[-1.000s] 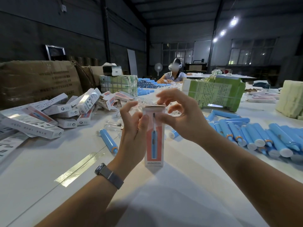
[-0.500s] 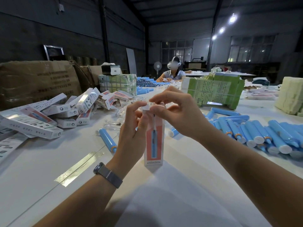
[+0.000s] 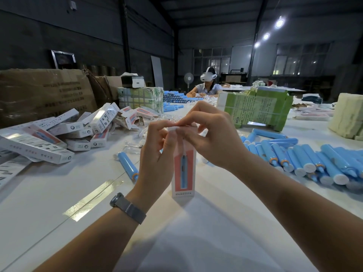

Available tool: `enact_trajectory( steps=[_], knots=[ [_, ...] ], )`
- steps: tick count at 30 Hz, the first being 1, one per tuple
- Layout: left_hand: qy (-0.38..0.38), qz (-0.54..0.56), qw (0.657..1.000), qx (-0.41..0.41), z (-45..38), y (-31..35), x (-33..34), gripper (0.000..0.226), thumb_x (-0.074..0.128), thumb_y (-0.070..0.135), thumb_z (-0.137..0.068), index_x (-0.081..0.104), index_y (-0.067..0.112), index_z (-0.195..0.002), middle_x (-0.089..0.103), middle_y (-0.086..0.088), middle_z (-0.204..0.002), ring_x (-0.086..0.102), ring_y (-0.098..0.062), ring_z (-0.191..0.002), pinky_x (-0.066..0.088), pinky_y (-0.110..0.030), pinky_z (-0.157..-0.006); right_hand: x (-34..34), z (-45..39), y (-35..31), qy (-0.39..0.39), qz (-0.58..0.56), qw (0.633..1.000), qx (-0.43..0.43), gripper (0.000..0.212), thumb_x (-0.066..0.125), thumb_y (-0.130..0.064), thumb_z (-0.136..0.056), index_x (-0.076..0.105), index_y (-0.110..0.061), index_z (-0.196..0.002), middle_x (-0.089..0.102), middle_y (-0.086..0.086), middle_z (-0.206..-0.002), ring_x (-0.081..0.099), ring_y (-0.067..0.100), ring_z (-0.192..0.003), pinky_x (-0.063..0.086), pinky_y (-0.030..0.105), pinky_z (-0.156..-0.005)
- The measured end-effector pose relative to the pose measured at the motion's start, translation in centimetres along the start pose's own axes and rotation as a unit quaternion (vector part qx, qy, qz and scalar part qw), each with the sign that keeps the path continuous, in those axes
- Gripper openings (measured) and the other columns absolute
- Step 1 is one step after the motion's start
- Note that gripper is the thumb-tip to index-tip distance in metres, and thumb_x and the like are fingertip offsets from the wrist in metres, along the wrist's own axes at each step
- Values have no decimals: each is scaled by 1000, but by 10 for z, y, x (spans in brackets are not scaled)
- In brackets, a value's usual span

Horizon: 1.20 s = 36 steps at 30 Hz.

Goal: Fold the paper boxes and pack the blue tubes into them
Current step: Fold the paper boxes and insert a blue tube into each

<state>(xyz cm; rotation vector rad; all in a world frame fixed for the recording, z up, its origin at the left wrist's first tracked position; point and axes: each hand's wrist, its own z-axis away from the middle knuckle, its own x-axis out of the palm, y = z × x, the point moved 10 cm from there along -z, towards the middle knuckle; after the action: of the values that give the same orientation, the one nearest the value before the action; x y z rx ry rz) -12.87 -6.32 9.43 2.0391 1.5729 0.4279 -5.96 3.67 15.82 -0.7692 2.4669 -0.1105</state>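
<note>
Both hands, left hand (image 3: 157, 154) & right hand (image 3: 208, 138), pinch top flap of upright box (image 3: 183, 173) mid-frame; uneven push could crease flap or tip box.

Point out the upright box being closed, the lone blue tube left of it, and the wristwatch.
upright box (image 3: 183, 173), head view, printed front panel.
lone blue tube (image 3: 127, 163), head view, middle of barrel.
wristwatch (image 3: 127, 208), head view, strap on left wrist.

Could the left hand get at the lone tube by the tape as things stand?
Probably yes: the lone tube lies uncovered just left of the left hand, but that hand grips the box and must release first.
</note>
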Motion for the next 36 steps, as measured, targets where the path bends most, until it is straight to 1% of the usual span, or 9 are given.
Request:
enact_trajectory(
  steps=[3,6,11,15,21,26,30,33,36],
  knots=[
    [-9,-28,999,12,2,0,2,13,40,33,-103,43,36,-114,67,0,-93,70,-21,-84,58,-53,-71,-2,1,-1,17,3,1000,-14,6,73,-12,-85,76,-9,-89,62,-1,-83,61,19,-75,50,45,-66],
    [-16,-32,999,7,3,-3,5,22,40,44,-101,36,43,-122,66,-1,-93,71,-19,-83,59,-51,-71,-3,0,1,24,-3,1000,3,4,72,-10,-86,76,-10,-87,61,-4,-83,60,17,-76,51,43,-68],
    [-21,-59,998,18,3,-4,7,27,40,41,-101,31,42,-126,67,1,-98,71,-16,-85,61,-48,-69,-6,-6,3,0,-32,999,28,6,71,-10,-88,75,-12,-91,57,-12,-82,59,10,-78,53,29,-69],
    [-22,-62,998,22,4,-3,7,27,40,39,-101,31,42,-127,66,2,-98,70,-16,-85,61,-47,-68,-5,-9,3,-39,-50,997,43,7,71,-8,-88,76,-11,-92,60,-6,-84,59,10,-80,46,16,-66],
    [-35,-57,996,52,3,3,9,19,37,41,-101,34,41,-120,62,14,-89,69,-10,-80,62,-32,-63,-4,-12,7,-83,-67,992,61,8,70,-10,-88,77,-12,-92,58,-9,-82,59,11,-83,37,8,-65],
    [-31,-50,997,48,2,3,8,15,39,35,-102,35,39,-116,63,12,-88,70,-11,-79,61,-32,-62,-3,-11,9,-82,-71,992,68,8,70,-13,-89,77,-15,-93,58,-7,-83,59,12,-84,39,11,-66],
    [-22,-53,997,48,2,3,5,12,40,33,-103,38,39,-114,63,2,-84,68,-18,-74,58,-47,-59,-1,-9,11,-78,-89,991,68,7,72,-12,-87,77,-13,-92,58,-6,-82,59,10,-80,40,11,-66],
    [-20,-58,996,57,1,5,3,13,40,35,-102,38,44,-112,64,-4,-84,68,-20,-73,55,-51,-58,-3,-7,14,-70,-107,989,68,10,73,-12,-86,74,-18,-94,61,-6,-86,62,12,-84,50,21,-70],
    [-15,-61,997,51,1,4,3,16,41,34,-103,36,48,-110,65,-4,-86,69,-20,-74,57,-51,-59,-3,1,25,-54,-145,983,95,22,79,-11,-80,67,-20,-97,68,-3,-94,65,18,-88,57,36,-71]
  ],
)
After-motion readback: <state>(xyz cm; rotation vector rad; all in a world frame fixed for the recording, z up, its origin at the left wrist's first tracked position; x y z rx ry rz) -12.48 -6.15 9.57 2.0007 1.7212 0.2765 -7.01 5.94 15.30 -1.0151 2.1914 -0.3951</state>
